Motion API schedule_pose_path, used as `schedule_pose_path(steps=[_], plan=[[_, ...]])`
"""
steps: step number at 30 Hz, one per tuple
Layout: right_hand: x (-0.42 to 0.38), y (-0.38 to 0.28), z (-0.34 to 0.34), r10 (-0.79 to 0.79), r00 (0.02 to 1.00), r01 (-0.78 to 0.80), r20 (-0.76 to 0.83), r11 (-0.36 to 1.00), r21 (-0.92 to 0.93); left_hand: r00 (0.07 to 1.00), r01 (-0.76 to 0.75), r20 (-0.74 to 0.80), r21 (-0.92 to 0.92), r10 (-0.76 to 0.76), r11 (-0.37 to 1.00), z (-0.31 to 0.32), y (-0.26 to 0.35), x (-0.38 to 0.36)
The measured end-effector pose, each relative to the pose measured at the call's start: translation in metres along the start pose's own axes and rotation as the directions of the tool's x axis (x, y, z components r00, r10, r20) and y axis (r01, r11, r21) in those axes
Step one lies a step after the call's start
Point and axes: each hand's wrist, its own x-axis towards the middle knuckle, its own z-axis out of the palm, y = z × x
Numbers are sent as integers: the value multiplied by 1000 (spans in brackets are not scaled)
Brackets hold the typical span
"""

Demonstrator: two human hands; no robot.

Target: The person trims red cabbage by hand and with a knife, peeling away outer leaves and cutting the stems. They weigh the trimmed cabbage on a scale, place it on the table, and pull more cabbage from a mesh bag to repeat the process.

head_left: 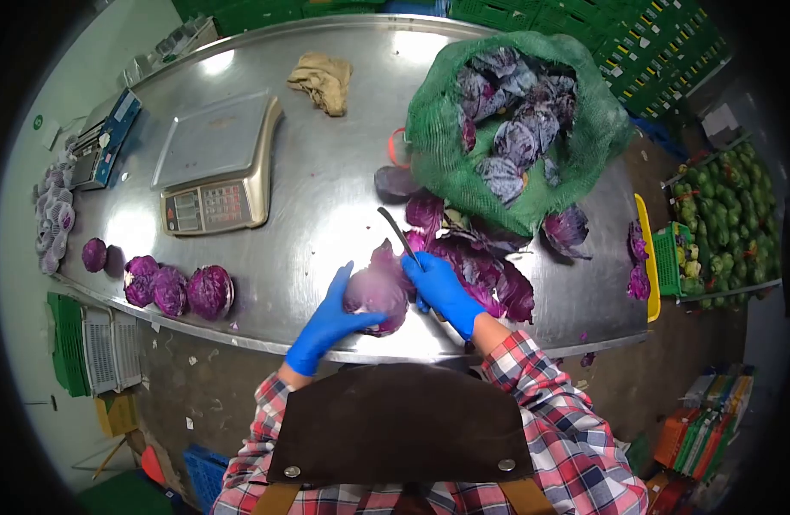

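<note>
A red cabbage rests near the front edge of the steel table. My left hand, in a blue glove, holds its left and lower side, thumb across the front. Just right of the cabbage is my right hand, also gloved, closed around a knife whose curved dark blade points up and left. Loose purple leaves lie beyond and right of my right hand. Behind them stands an open green mesh sack with several cabbages inside.
Several cabbages sit along the table's front left edge. A scale and a crumpled cloth are farther back. A box stands at the left. Beyond the right edge are a yellow container and a crate of green produce.
</note>
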Motion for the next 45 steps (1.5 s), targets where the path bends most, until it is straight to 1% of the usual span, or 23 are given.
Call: schedule_pose_path(steps=[1,4,6,9,12,13,14,15,16,19,22,25,28,29,32,33,34,36,37,40,41,44,45], plan=[[-5,0,3,16,1000,-15,-1,997,70,989,-81,-106,169,100,982,13,2,2],[4,15,1,20,999,-13,-45,989,151,984,-84,-107,426,143,901,12,-1,4],[16,43,0,22,995,-10,-93,992,122,992,-68,-82,285,95,956,-3,0,-9],[18,51,-18,214,976,-204,-39,964,168,994,-67,-73,172,81,983,-24,-6,-24],[-12,22,10,-213,969,235,-125,951,200,982,18,-188,-67,-30,998,-29,-22,-21],[-11,25,19,-208,978,209,-31,949,236,979,25,-197,-99,-44,995,-30,-24,-20],[-6,31,29,-318,948,318,10,948,30,977,30,-204,-131,-57,991,-31,-25,-18],[-7,26,36,-268,961,269,65,963,-4,975,33,-211,-161,-68,986,-32,-24,-17],[-8,21,42,-215,969,221,118,974,-38,980,10,-196,-103,-30,995,-33,-20,-17],[6,39,53,-407,912,409,59,883,-228,988,-22,-155,16,24,1000,-25,7,-13],[9,29,42,-158,982,178,99,954,-241,969,-47,-238,100,70,994,-14,-2,-8],[25,39,25,-281,959,240,-37,875,-420,985,-110,-128,26,112,994,-20,3,-9],[39,57,11,-210,974,159,-81,895,-417,988,-76,-134,22,78,997,-37,-27,-18],[31,49,11,-78,990,50,-119,975,-217,994,-50,-92,12,51,999,-45,-28,-22],[17,28,3,-62,994,34,-87,955,-294,997,71,-40,-44,-73,997,-54,-13,-41],[13,28,11,-341,921,268,-190,906,-328,990,121,-67,-79,-126,989,-53,-8,-42],[10,25,14,-395,905,326,-156,882,-342,978,173,-93,-121,-184,978,-48,-7,-45],[1,10,18,-501,861,440,-87,820,-365,964,117,-231,-63,-128,991,-33,-27,-40],[-1,3,20,-506,862,483,-27,838,-253,952,83,-293,-23,-86,996,-27,-31,-35],[-23,-36,19,-270,953,274,136,962,-7,911,-100,-336,381,238,919,-6,-29,-38],[-18,-29,23,-418,902,432,110,883,-183,918,-116,-328,315,223,942,2,-21,-37],[-15,-29,26,-305,902,427,305,728,-537,931,-117,-257,466,260,877,11,-10,-36],[-14,-25,23,-329,882,463,337,735,-494,942,-101,-223,524,251,845,10,-10,-38]])
